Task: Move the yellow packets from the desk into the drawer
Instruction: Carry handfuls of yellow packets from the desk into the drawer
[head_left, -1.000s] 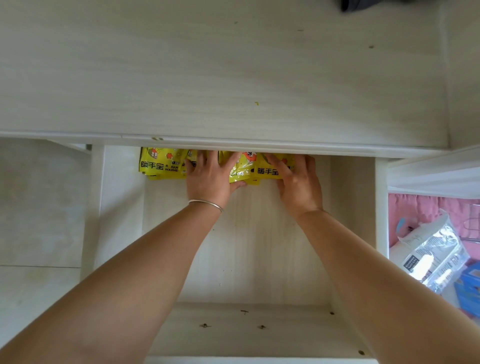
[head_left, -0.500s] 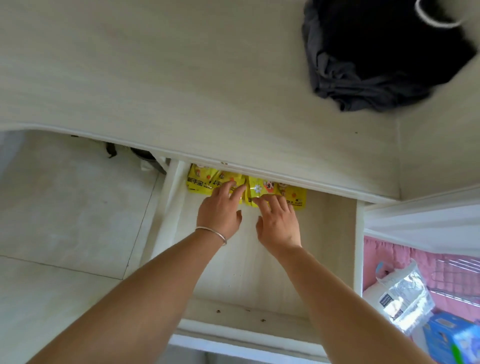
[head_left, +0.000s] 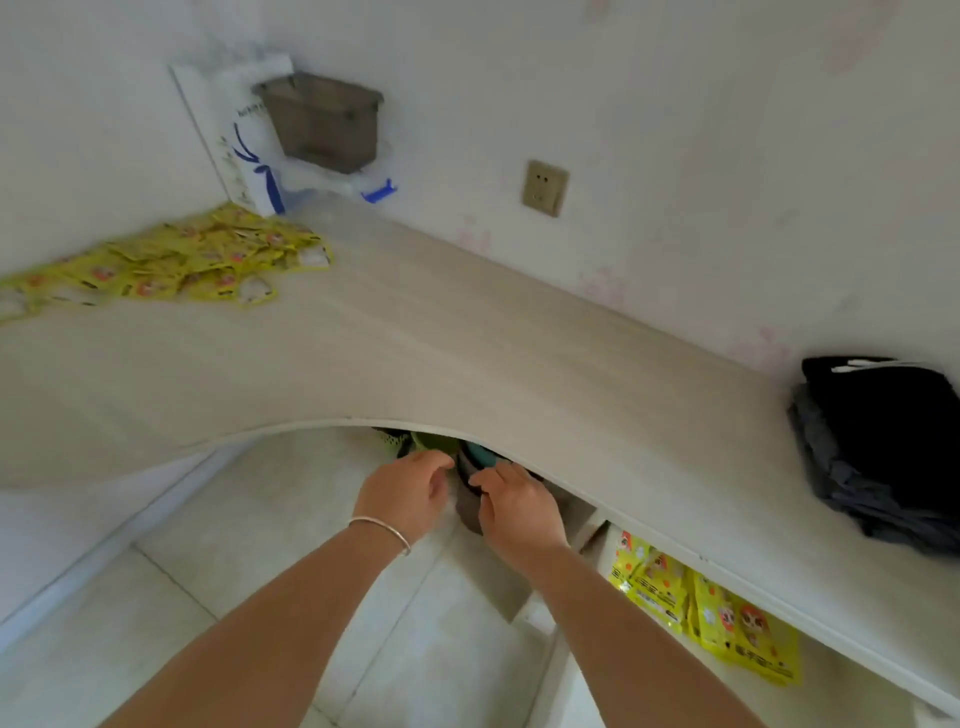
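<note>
A heap of yellow packets (head_left: 171, 257) lies on the pale wooden desk (head_left: 415, 343) at its far left corner. Several more yellow packets (head_left: 706, 613) sit in the open drawer (head_left: 576, 670) under the desk's right part, half hidden by the desk edge. My left hand (head_left: 405, 496), with a silver bangle on the wrist, and my right hand (head_left: 519, 506) hang side by side in front of the desk edge, left of the drawer. Both hold nothing; their fingers are loosely curled.
A folded black and grey garment (head_left: 883, 447) lies on the desk at the right. A grey bin (head_left: 324, 119) and a white bag (head_left: 249, 150) stand against the wall in the far corner. A wall socket (head_left: 544, 187) is behind the desk. Dark items (head_left: 467, 462) sit under the desk.
Both hands have come off the packets and out of the drawer, moving left. My view has swung up and left, bringing the desk's far corner and the packet heap into sight.
</note>
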